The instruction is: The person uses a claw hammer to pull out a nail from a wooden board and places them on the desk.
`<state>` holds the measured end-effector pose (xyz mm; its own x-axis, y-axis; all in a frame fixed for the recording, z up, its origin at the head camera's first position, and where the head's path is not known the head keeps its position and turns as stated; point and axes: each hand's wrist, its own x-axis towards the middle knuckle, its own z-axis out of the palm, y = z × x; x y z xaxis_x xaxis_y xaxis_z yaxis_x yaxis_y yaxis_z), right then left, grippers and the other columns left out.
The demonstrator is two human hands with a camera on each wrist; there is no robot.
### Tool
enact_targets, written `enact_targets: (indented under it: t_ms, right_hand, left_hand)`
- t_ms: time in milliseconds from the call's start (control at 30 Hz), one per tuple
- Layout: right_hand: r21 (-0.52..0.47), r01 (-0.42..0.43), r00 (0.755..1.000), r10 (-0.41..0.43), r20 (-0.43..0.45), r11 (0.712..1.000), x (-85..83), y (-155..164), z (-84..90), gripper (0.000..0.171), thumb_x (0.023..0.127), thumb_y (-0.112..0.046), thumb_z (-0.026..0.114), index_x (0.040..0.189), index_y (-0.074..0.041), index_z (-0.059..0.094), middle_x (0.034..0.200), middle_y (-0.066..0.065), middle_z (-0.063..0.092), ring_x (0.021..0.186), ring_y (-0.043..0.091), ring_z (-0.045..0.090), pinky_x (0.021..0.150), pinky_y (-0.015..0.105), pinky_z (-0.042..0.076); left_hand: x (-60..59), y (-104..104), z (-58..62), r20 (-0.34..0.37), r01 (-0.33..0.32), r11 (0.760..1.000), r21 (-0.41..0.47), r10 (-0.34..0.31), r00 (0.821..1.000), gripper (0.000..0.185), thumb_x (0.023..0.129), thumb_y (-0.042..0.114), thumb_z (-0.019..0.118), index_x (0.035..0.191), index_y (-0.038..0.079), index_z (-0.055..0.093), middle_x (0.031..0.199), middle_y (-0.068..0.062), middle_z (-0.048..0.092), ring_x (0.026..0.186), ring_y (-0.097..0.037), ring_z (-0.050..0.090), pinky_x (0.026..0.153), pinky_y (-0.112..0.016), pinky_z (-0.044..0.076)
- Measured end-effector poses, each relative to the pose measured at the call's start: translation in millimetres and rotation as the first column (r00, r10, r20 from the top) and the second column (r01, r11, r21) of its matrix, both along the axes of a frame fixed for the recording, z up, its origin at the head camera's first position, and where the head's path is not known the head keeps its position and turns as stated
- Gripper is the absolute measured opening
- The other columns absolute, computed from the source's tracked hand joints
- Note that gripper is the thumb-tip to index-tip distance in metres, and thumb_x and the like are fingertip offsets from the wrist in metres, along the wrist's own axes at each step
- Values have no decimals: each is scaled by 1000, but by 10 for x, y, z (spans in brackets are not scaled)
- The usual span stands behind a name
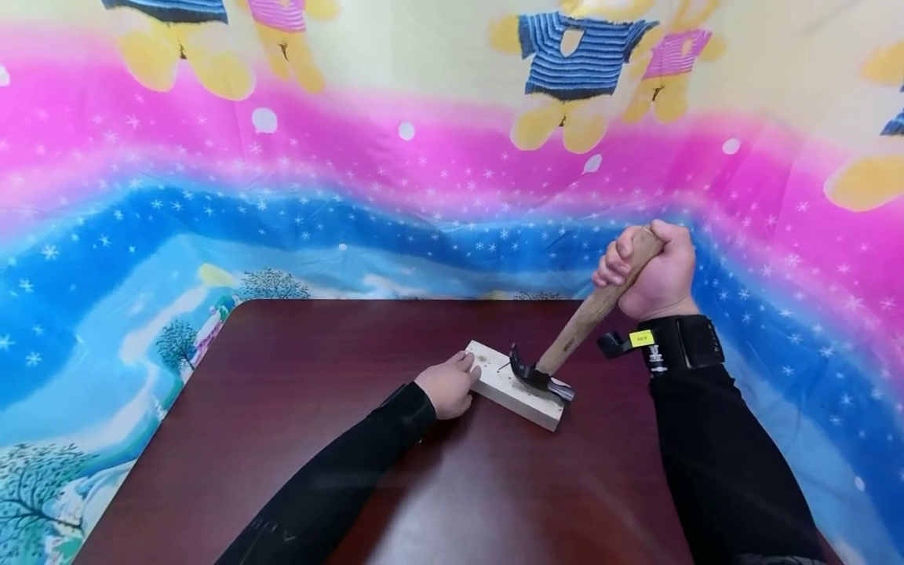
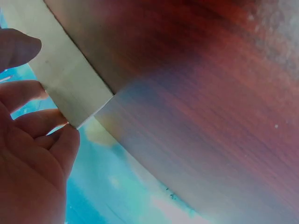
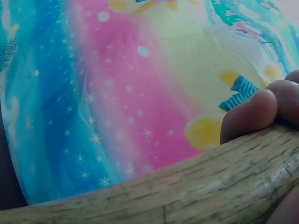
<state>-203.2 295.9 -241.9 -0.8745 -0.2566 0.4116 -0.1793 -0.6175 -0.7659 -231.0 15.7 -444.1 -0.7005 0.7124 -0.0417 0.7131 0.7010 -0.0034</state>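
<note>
Right-hand fingers (image 1: 616,260) grip a hammer (image 1: 588,315); the yellow wrist label (image 1: 641,338) is unreadable.

A person's right hand (image 1: 657,271) grips a hammer (image 1: 577,326) by its wooden handle, the head resting on a pale wood block (image 1: 497,380). A thin nail (image 1: 504,366) tilts beside the claw. The left hand (image 1: 448,387) holds the block's left end. The block lies nearer the table's (image 1: 318,353) right edge than its left.
</note>
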Motion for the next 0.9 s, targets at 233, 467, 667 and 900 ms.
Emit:
enact_targets:
  t_ms: [233,467,667,900]
  right_hand:
    - [-56,-77,995,80,53,995,31,-23,91,40,91,-32,50,68,0,43,59,10,33,55,25,22,53,40,36]
    - [109,-87,993,95,-70,990,82,-281,243,44,97,-36,40,66,-5,46,58,6,30,52,23,24,54,37,29]
    - [190,-94,987,117,-114,977,64,-461,303,47,99,-38,37,64,-6,42,56,7,27,50,23,25,52,38,30]
    - [205,-101,982,130,-134,973,54,-547,356,49,100,-38,36,64,-6,43,56,7,28,49,23,27,52,39,30]
  left_hand:
    - [-17,-54,20,63,-28,990,138,19,998,64,99,30,61,153,4,38,157,-17,32,146,-30,27,115,-36,26]
    - [38,-96,358,238,-127,896,426,25,971,88,100,41,60,159,2,7,160,-11,28,138,-20,41,110,-35,35]
    - [142,-57,537,255,-67,838,542,-89,963,82,98,33,64,158,0,19,149,-10,47,129,-20,52,103,-34,43]
    - [211,-69,517,211,-102,825,556,-21,977,58,98,24,67,150,7,46,124,-9,67,95,-12,64,77,-26,49]
